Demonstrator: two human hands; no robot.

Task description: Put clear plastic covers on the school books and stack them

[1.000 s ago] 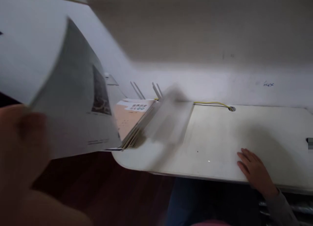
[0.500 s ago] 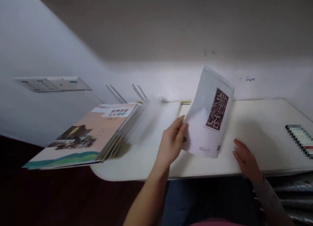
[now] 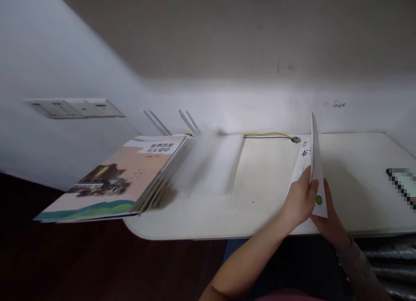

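My left hand (image 3: 300,201) is closed on a thin white book (image 3: 321,201), its thumb on the face with a green dot. The book stands upright, nearly edge-on to me, and black Chinese characters show on its left face. My right hand (image 3: 334,225) is at the lower right of the book, fingers pointing up along its right edge and partly hidden behind it. A stack of books (image 3: 113,179) lies at the left end of the white table (image 3: 266,175); the top one has an orange-pink cover with a building picture.
Beside the stack is a blurred, pale translucent object (image 3: 208,162). A yellow cable (image 3: 266,133) runs along the wall to a round hole (image 3: 296,139). At the right lies a pixelated dark-edged device (image 3: 404,186). A white socket panel (image 3: 74,108) is on the left wall.
My left hand has carried the book to the right and turned it from showing its back cover to nearly edge-on. My right hand has come up against it.
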